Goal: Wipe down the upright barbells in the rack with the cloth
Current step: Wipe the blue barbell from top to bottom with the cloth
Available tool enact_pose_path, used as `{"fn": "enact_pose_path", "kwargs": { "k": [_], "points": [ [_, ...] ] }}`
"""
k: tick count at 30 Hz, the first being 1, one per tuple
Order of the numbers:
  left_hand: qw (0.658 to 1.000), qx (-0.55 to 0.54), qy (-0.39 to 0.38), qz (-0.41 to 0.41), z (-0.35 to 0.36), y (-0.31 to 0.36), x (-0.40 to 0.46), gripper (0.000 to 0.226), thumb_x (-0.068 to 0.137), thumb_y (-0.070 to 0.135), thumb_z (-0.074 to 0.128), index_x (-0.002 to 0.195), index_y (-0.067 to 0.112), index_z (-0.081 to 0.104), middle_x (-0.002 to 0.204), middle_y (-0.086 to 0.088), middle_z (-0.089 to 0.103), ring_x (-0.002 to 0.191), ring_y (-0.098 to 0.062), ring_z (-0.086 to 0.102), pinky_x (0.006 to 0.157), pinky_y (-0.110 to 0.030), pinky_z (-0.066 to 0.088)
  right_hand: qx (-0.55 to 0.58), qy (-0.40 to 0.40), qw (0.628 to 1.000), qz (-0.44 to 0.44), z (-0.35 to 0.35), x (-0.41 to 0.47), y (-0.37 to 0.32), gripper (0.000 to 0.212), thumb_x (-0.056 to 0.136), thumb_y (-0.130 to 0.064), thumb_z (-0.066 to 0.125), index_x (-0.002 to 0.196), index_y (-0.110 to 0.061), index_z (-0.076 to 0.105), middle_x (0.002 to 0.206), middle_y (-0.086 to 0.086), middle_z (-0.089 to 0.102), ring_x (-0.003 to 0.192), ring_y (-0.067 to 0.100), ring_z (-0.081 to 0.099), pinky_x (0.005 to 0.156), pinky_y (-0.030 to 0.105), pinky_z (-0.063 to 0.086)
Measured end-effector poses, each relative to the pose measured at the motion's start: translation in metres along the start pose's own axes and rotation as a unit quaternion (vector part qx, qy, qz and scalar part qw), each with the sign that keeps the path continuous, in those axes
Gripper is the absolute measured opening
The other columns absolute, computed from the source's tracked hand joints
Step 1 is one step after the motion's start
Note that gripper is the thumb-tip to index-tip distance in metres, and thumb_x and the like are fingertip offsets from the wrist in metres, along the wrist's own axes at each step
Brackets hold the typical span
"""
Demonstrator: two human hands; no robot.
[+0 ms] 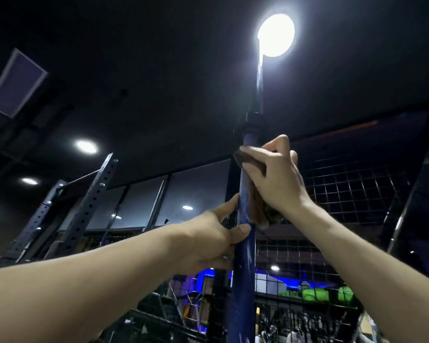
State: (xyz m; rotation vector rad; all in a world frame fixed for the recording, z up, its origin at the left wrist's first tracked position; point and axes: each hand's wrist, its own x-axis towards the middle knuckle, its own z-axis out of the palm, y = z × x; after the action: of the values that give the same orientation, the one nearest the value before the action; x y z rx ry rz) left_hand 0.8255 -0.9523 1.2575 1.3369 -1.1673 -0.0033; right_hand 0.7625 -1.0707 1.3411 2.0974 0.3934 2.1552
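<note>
Both arms reach up and forward from the lower corners of the view, forearms bare, converging on one upright barbell (pixel 244 256) that rises between the hands toward a bright round ceiling lamp (pixel 276 34).

The right hand (pixel 273 179) is the higher of the two. Its wrist is bent so the back of the hand faces the camera, and its fingers curl round the blue shaft from the right side, fingertips showing on the left edge of the bar. Under the palm and fingers it grips a dark brownish cloth (pixel 256 206), wrapped against the bar; a loose end of the cloth hangs below the heel of the hand, just beside the shaft. Directly above this hand the shaft meets a dark collar (pixel 253 118) and the thicker sleeve, whose top is lost in the lamp's glare.

The left hand (pixel 213 240) sits lower, just below the cloth's hanging end, coming in from the left. Its thumb lies across the front of the bar, its index finger points up along the left edge of the shaft, and the other fingers curl round behind, so it holds the bar firmly. A ring shows on one finger near the bar.

Behind the hands stands a wire mesh panel (pixel 344 194); to the left of the left arm are perforated rack uprights (pixel 89 201).
</note>
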Motion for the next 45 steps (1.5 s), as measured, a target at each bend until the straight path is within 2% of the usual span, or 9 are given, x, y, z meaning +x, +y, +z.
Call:
{"fn": "enact_pose_path", "kwargs": {
  "k": [4,10,16,25,30,35,38,41,45],
  "points": [
    [1.0,-0.002,-0.003,-0.001,0.002,0.003,0.0,0.065,0.095,0.017,0.054,0.142,0.05,0.025,0.112,-0.005,0.07,0.098,-0.022,0.067,0.088,-0.043,0.055,-0.013,-0.046,0.999,-0.022,-0.011,0.002,0.002,0.028,0.091,-0.04,0.057,0.119,-0.044,0.063,0.107,-0.006,0.035,0.104,0.023,0.036,0.087,0.034,0.042],
    [1.0,-0.006,-0.001,0.0,-0.001,-0.002,0.001,0.063,0.096,0.018,0.053,0.144,0.048,0.026,0.111,-0.004,0.071,0.089,-0.019,0.068,0.079,-0.036,0.058,-0.026,-0.034,0.996,0.077,0.007,0.058,0.001,0.029,0.094,-0.037,0.058,0.122,-0.038,0.061,0.109,-0.004,0.031,0.114,0.029,0.036,0.095,0.041,0.041],
    [1.0,0.001,-0.013,0.001,0.0,0.001,0.001,0.065,0.095,0.019,0.054,0.143,0.051,0.023,0.111,-0.008,0.07,0.09,-0.021,0.066,0.081,-0.037,0.057,-0.04,-0.011,0.999,0.016,0.001,-0.003,-0.004,0.038,0.091,-0.058,0.043,0.121,-0.042,0.06,0.116,-0.006,0.032,0.109,0.021,0.031,0.077,0.037,0.044],
    [1.0,-0.002,0.002,-0.01,-0.001,0.001,0.0,0.065,0.095,0.017,0.054,0.144,0.048,0.023,0.111,-0.007,0.07,0.09,-0.022,0.068,0.088,-0.043,0.055,-0.077,0.006,0.996,0.037,0.016,0.053,0.003,0.023,0.094,-0.049,0.05,0.106,-0.041,0.067,0.108,-0.009,0.031,0.102,0.019,0.028,0.075,0.035,0.041],
    [1.0,-0.004,-0.002,0.013,0.003,-0.001,-0.004,0.064,0.095,0.016,0.053,0.145,0.044,0.025,0.103,-0.007,0.072,0.082,-0.019,0.068,0.074,-0.033,0.059,-0.044,0.025,0.999,0.014,0.009,-0.003,-0.004,0.026,0.096,-0.043,0.046,0.115,-0.041,0.063,0.118,-0.008,0.034,0.109,0.019,0.031,0.074,0.035,0.045],
    [0.999,0.039,-0.024,0.029,0.007,-0.004,-0.024,0.066,0.095,0.008,0.053,0.142,0.047,0.026,0.115,-0.013,0.066,0.081,-0.015,0.065,0.068,-0.03,0.058,-0.097,-0.042,0.992,-0.067,-0.004,-0.046,-0.008,0.033,0.095,-0.047,0.046,0.125,-0.042,0.056,0.124,-0.007,0.032,0.109,0.016,0.026,0.072,0.031,0.04],
    [0.997,0.071,-0.024,0.023,0.003,-0.006,-0.025,0.075,0.093,0.005,0.055,0.146,0.043,0.02,0.103,-0.009,0.065,0.09,-0.022,0.065,0.077,-0.036,0.058,-0.106,-0.038,0.993,-0.031,0.004,0.003,0.001,0.033,0.095,-0.048,0.047,0.125,-0.041,0.056,0.121,-0.005,0.03,0.113,0.019,0.025,0.08,0.035,0.04],
    [0.996,0.082,-0.027,0.026,0.0,-0.007,-0.024,0.078,0.093,0.001,0.055,0.149,0.04,0.017,0.112,-0.013,0.064,0.101,-0.029,0.063,0.085,-0.044,0.056,-0.058,-0.011,0.997,0.044,0.015,0.04,0.006,0.029,0.096,-0.043,0.049,0.123,-0.041,0.057,0.113,-0.007,0.027,0.113,0.02,0.026,0.083,0.035,0.039],
    [0.996,0.085,-0.03,0.025,-0.001,-0.013,-0.028,0.076,0.093,0.007,0.057,0.147,0.044,0.019,0.107,-0.008,0.065,0.098,-0.027,0.064,0.086,-0.047,0.055,-0.038,0.017,0.998,0.045,0.019,0.012,0.0,0.03,0.097,-0.039,0.048,0.126,-0.04,0.055,0.126,-0.005,0.029,0.117,0.02,0.027,0.078,0.035,0.042]
  ]
}}
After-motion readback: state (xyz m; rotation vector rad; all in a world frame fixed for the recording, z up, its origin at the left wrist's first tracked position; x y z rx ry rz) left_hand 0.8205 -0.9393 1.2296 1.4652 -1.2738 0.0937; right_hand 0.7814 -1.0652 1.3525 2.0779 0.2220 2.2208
